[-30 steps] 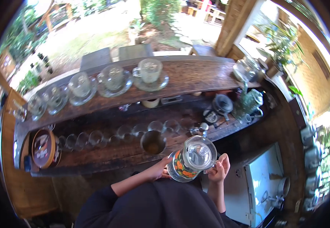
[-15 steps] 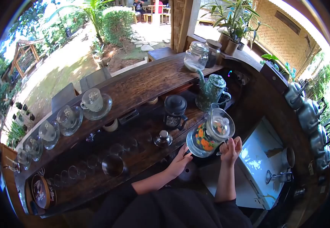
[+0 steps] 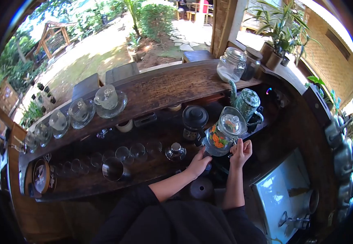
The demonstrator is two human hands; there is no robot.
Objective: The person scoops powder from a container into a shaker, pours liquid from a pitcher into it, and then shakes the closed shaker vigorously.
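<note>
A clear glass pitcher [image 3: 217, 139] with orange flowers and a clear lid [image 3: 230, 123] is held over the lower shelf, tilted in view. My right hand [image 3: 241, 153] is closed round its handle. Against the pitcher's lower left side, my left hand [image 3: 200, 163] supports it near the base; some of its fingers are hidden behind the glass. Just left of the pitcher stands a French press [image 3: 195, 118] with a black lid. A green speckled enamel coffee pot [image 3: 247, 103] is right behind it, and a small round glass vessel with a metal top [image 3: 175, 151] sits near my left hand.
Glass cups on saucers [image 3: 110, 99] line the raised wooden counter [image 3: 160, 90]. Several drinking glasses [image 3: 138, 150] and a round dark vessel [image 3: 112, 168] stand on the lower shelf. Glass jars [image 3: 231, 65] are at the back, a stove [image 3: 280, 199] at right, kettles [image 3: 344, 156] at the far right.
Both hands have carried the pitcher forward, away from my body and closer to the French press and enamel pot. The camera view has swung left, shifting the scene rightward.
</note>
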